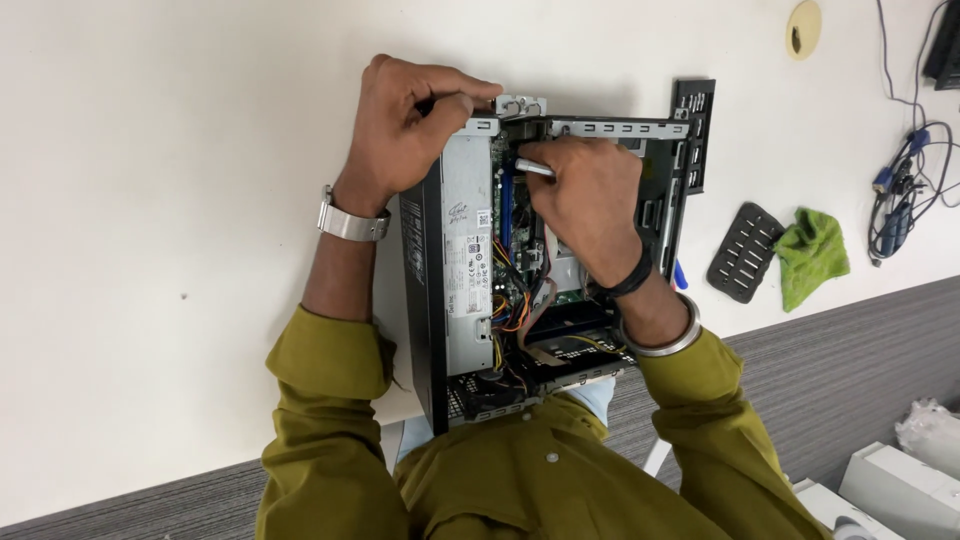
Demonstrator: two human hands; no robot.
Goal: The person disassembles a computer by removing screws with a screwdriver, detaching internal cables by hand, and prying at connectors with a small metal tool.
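Observation:
An open desktop computer case point(428, 290) lies on a white table point(170, 250), its side off, showing a silver power supply point(466, 270), coloured cables point(512, 310) and a green board. My left hand point(405, 125) grips the case's far corner by a small metal bracket point(520, 104). My right hand point(590, 195) is inside the case, closed on a silver-handled tool point(534, 168) whose tip points toward the bracket corner. A watch is on my left wrist, a metal bangle and a dark band on my right.
A black slotted panel point(692, 130) leans at the case's far right. A black vented cover point(745, 252) and a green cloth point(812, 255) lie to the right. Tangled cables point(900, 200) sit at the right edge. Grey carpet and white boxes point(900, 490) are below right.

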